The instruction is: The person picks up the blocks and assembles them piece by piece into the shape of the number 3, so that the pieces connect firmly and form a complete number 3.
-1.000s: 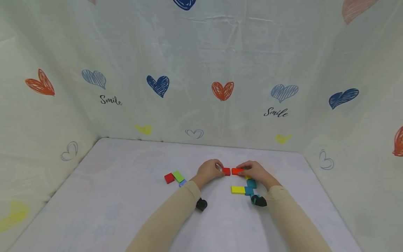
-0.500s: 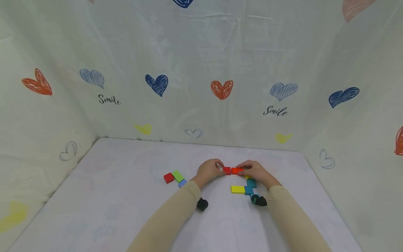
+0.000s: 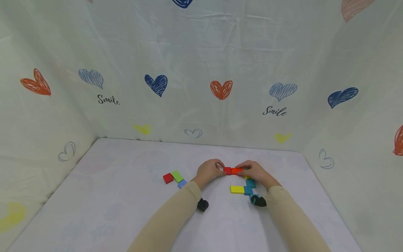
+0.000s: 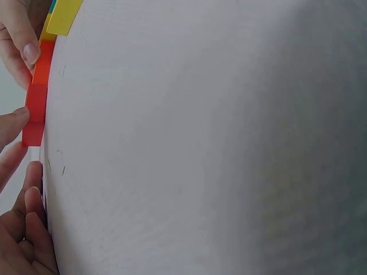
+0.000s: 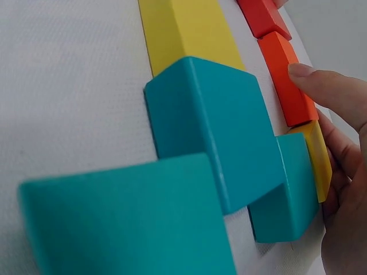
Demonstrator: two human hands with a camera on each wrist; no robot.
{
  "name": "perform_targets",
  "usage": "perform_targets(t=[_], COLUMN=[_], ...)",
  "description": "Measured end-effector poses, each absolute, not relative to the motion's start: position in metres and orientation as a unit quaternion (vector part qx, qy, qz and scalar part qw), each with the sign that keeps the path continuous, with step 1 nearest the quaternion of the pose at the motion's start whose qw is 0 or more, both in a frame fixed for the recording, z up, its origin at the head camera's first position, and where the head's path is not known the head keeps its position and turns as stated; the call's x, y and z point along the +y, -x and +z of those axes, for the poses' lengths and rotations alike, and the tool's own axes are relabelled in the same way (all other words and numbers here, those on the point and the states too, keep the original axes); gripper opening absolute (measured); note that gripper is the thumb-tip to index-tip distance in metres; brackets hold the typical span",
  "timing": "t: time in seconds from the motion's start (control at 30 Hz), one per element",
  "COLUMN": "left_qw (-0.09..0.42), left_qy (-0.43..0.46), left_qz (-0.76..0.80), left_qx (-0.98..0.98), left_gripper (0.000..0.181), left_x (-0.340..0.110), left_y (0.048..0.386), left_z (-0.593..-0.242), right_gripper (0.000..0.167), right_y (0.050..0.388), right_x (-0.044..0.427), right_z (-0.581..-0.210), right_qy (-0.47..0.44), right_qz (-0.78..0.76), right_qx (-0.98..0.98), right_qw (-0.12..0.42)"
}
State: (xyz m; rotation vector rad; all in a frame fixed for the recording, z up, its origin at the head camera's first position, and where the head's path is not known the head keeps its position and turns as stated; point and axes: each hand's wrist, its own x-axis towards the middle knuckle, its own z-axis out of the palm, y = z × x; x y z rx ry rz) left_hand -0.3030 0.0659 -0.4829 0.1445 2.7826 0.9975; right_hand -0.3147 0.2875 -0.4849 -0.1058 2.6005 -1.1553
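- Sleeves [image 3: 168, 224] closest, black wrist gear [image 3: 259, 201] below each.
- Teal blocks [image 3: 248, 190] chained by the right wrist; long yellow block [image 3: 237, 189] butts against one.
- Off left, apparently left over: stray red block [image 3: 168, 178], green block [image 3: 177, 176], blue block [image 3: 182, 183]. More under that arm? Can't tell.
- Done, I'd judge: bent run from teal via far yellow block [image 5: 317, 160] to orange block [image 3: 235, 171].
- Left hand [image 3: 209, 171] pinches red block [image 3: 227, 171], touching orange end-on; right hand [image 3: 257, 173] pinches orange. Join looks made, not let go.
- Tabletop [image 3: 126, 196]: pale, faint print.
- Behind: white sheeting [image 3: 189, 52], hearts, "Smile" lettering.
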Motion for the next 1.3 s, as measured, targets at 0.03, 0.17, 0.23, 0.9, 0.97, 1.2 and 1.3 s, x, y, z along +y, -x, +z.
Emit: perform_targets(t=[0.03, 0.17, 0.23, 0.9, 0.97, 1.2, 1.3], left_qw=[0.090, 0.086, 0.087, 0.082, 0.088, 0.099, 0.104], left_qy=[-0.048, -0.049, -0.048, -0.059, -0.059, -0.065, -0.070], left_qz=[0.334, 0.330, 0.331, 0.321, 0.325, 0.382, 0.392], left_qx=[0.937, 0.939, 0.938, 0.942, 0.940, 0.917, 0.912], left_gripper=[0.028, 0.028, 0.028, 0.030, 0.033, 0.038, 0.037], left_x=[0.066, 0.066, 0.066, 0.066, 0.066, 0.059, 0.054], left_y=[0.303, 0.303, 0.303, 0.302, 0.302, 0.305, 0.304], left_z=[-0.483, -0.484, -0.484, -0.481, -0.481, -0.477, -0.473], right_gripper=[0.028, 0.028, 0.028, 0.031, 0.031, 0.029, 0.031], right_y=[0.315, 0.315, 0.315, 0.310, 0.310, 0.311, 0.310], right_x=[0.288, 0.288, 0.288, 0.288, 0.288, 0.284, 0.280], right_z=[-0.485, -0.486, -0.487, -0.487, -0.486, -0.474, -0.466], right_qy=[0.038, 0.040, 0.041, 0.033, 0.030, 0.015, 0.024], right_qz=[-0.401, -0.401, -0.400, -0.412, -0.411, -0.399, -0.393], right_qx=[0.903, 0.904, 0.904, 0.900, 0.900, 0.908, 0.912], right_qw=[0.146, 0.144, 0.143, 0.139, 0.140, 0.127, 0.115])
